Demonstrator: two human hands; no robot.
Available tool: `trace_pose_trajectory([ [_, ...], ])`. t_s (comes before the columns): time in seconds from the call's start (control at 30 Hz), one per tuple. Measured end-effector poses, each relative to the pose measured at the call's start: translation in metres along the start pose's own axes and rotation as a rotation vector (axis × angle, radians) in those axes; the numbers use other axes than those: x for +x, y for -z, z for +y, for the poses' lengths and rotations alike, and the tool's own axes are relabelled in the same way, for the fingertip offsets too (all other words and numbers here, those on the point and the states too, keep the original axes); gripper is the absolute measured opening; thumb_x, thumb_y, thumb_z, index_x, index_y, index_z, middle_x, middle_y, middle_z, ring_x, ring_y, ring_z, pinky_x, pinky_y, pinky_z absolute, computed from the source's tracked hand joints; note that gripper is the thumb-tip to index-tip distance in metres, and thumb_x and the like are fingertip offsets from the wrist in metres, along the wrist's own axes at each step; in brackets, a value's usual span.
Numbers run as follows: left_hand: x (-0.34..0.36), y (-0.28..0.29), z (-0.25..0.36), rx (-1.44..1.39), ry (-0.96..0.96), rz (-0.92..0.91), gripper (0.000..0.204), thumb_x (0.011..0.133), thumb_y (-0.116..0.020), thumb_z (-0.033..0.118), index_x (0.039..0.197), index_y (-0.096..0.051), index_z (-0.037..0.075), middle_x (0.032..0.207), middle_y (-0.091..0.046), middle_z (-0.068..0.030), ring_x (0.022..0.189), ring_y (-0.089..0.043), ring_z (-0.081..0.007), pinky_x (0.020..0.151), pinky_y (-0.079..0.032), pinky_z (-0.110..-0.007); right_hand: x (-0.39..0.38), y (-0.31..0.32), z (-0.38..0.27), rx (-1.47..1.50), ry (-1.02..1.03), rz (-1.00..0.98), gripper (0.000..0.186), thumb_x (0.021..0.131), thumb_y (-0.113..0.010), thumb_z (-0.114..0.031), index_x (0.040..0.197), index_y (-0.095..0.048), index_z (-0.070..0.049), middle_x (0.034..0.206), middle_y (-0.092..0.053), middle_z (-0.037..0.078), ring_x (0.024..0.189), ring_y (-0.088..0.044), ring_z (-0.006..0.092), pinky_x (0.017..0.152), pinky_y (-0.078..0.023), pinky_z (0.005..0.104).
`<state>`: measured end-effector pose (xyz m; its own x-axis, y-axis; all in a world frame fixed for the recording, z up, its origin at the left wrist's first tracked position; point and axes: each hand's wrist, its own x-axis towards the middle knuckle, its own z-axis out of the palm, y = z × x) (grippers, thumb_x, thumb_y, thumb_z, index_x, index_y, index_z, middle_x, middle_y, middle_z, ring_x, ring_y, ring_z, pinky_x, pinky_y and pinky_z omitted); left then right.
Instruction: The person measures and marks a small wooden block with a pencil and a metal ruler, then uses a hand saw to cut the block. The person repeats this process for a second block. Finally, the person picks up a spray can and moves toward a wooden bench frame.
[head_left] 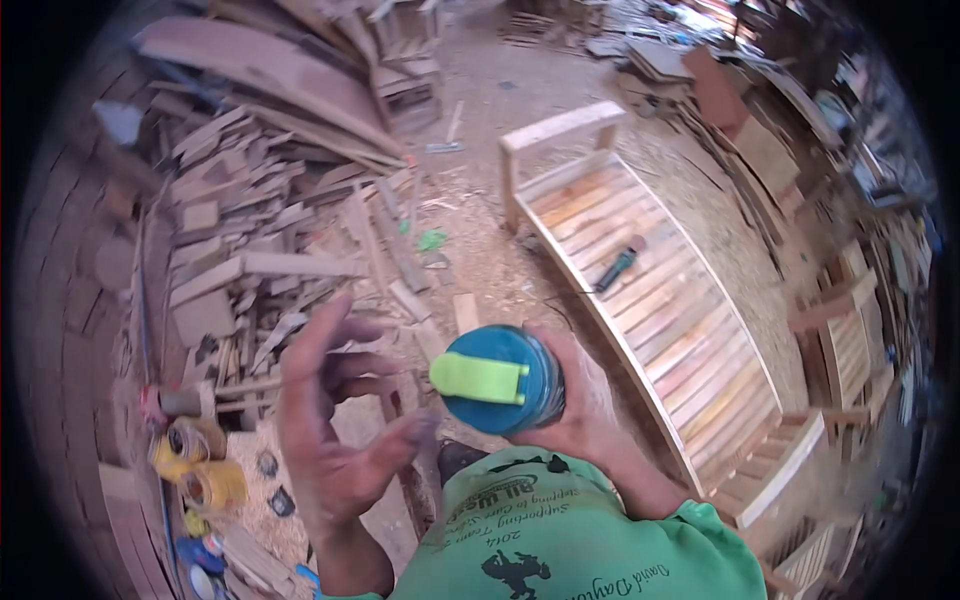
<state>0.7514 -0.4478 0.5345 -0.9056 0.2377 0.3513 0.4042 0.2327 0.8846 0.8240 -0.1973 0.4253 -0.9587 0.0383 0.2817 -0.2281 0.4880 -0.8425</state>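
Right hand [580, 400] fingers wrapping blue jar [505, 380], green lid flap up | left hand [335, 430] fingers spreading loosely beside, apart | seeming light, rigid, smooth-sided; gripping mid-body.

This is looking like a woodworking shop, open and rough. Sawdust and shavings are covering the dirt floor [520, 110] all around. A big heap of offcuts and scrap boards [250, 230] is piling up on one side, and a half-built slatted bench [660, 300] is lying on the ground with a power tool [618, 265] resting on its slats. More slatted furniture parts [850, 340] are leaning along the far edge, and yellow tins [200, 465] are sitting in the shavings near the scrap heap.
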Motion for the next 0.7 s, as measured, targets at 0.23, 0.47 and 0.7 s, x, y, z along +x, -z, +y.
trace_pose_trajectory([
  [0.23, 0.021, -0.052, 0.024, -0.063, -0.264, -0.288, 0.102, 0.077, -0.104, 0.04, 0.155, -0.061, -0.008, 0.136, -0.07, -0.0242, 0.112, -0.075, -0.0307, 0.094, -0.064, -0.041, -0.052, 0.046, 0.0, 0.004, 0.033, 0.301, 0.117, 0.065, -0.108, -0.028, 0.164, -0.049, -0.01, 0.153, -0.064, 0.021, 0.14, -0.063, 0.0459, 0.118, -0.051, 0.0557],
  [0.47, 0.057, -0.081, 0.039, 0.371, -0.646, -1.014, 0.093, 0.078, -0.098, 0.021, 0.161, -0.06, 0.002, 0.162, -0.058, -0.0298, 0.146, -0.06, -0.0469, 0.118, -0.054, -0.053, -0.074, 0.049, 0.012, -0.156, -0.08, 0.283, 0.106, 0.071, -0.1, -0.029, 0.163, -0.051, -0.011, 0.15, -0.064, 0.02, 0.139, -0.063, 0.0442, 0.117, -0.051, 0.0554],
  [0.7, 0.052, -0.086, 0.005, 0.426, -0.487, -1.284, 0.079, 0.088, -0.087, 0.005, 0.162, -0.059, 0.006, 0.16, -0.058, -0.0262, 0.144, -0.059, -0.0497, 0.118, -0.052, -0.053, -0.099, 0.0, 0.023, -0.291, -0.196, 0.238, 0.109, 0.07, -0.096, -0.032, 0.166, -0.048, -0.01, 0.147, -0.062, 0.02, 0.138, -0.061, 0.0437, 0.12, -0.048, 0.0562],
])
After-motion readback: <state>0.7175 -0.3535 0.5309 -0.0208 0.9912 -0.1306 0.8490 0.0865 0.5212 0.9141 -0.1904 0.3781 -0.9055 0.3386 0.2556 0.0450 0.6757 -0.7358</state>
